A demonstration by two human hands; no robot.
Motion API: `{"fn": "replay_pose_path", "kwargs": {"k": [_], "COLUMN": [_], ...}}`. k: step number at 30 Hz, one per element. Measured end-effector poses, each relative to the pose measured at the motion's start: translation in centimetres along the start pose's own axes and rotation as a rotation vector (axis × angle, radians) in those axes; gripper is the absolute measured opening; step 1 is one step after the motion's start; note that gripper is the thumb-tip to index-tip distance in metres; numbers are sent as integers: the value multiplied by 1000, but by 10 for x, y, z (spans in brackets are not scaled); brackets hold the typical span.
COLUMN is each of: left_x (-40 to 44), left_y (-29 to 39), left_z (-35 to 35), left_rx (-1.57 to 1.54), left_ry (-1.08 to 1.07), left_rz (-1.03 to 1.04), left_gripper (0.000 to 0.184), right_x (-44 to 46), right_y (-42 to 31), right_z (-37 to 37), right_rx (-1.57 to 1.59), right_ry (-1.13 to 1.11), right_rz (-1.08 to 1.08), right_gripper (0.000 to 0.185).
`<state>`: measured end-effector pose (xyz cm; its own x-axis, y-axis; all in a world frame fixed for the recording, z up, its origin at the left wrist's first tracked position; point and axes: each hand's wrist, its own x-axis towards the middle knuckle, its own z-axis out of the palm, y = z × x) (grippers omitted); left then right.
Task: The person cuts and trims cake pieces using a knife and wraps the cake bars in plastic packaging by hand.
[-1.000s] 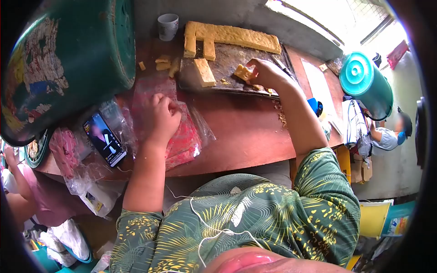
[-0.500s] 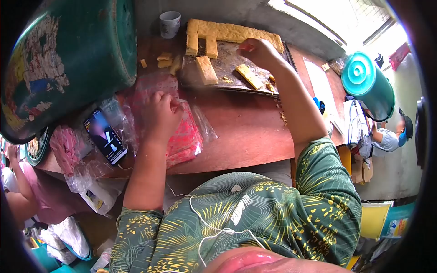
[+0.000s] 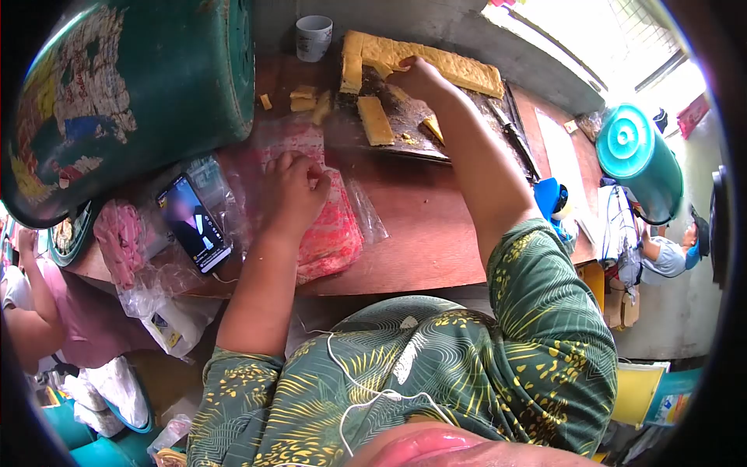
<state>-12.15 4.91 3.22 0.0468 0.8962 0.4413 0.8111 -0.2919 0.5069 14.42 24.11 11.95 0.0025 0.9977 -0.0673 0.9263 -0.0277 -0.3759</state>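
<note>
My right hand reaches over the dark baking tray. Its fingers are closed on a cut slice of yellow cake, mostly hidden by the hand, beside the uncut cake slab. One loose slice lies nearer me on the tray; another is partly covered by my forearm. My left hand rests over a stack of red-and-white printed plastic bags, its fingers curled in on the plastic.
A white cup stands behind the table, left of the tray. Cake offcuts lie on the wood. A big green drum looms at left, above a phone. A knife lies along the tray's right side. Other people are at both edges.
My right hand has moved left along the slab and closed on a cut slice, which has tilted. The knife has come into sight. My left hand stays over the bags.
</note>
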Motion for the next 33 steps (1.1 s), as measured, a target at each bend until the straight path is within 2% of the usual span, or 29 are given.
{"fn": "replay_pose_path", "kwargs": {"k": [3, 6, 9, 10, 11, 13, 17, 26, 32, 33], "left_x": [-1, 0, 0, 0, 0, 1, 0, 0, -1, -1], "left_y": [0, -5, -7, -8, -9, -11, -11, -5, -14, -9], "left_z": [3, 6, 11, 12, 13, 16, 17, 9, 22, 17], "left_rx": [23, 20, 39, 53, 47, 34, -11, 10, -71, 1], "left_ry": [11, 5, 47, 75, 82, 97, 96, 75, 53, 47], "left_rz": [4, 25, 58, 70, 80, 104, 92, 73, 66, 74], "left_gripper": [13, 17, 21, 22, 20, 15, 14, 21, 25, 26], "right_x": [-31, -71, -110, -122, -105, -123, -141, -145, -144, -143], "right_y": [31, 61, 75, 78, 115, 109, 112, 98, 96, 96], "right_z": [-10, -28, -43, -42, -25, -12, 11, 2, 4, 3], "right_rx": [764, 1044, 795, 622, 525, 294, 0, -6, -50, -53], "right_ry": [-59, -170, -23, 55, 101, 243, 246, 257, 236, 229], "right_rz": [20, -27, -4, -39, -113, -129, -120, -54, -40, -30], "right_gripper": [56, 52, 53, 48, 49, 54, 50, 44, 52, 53]}}
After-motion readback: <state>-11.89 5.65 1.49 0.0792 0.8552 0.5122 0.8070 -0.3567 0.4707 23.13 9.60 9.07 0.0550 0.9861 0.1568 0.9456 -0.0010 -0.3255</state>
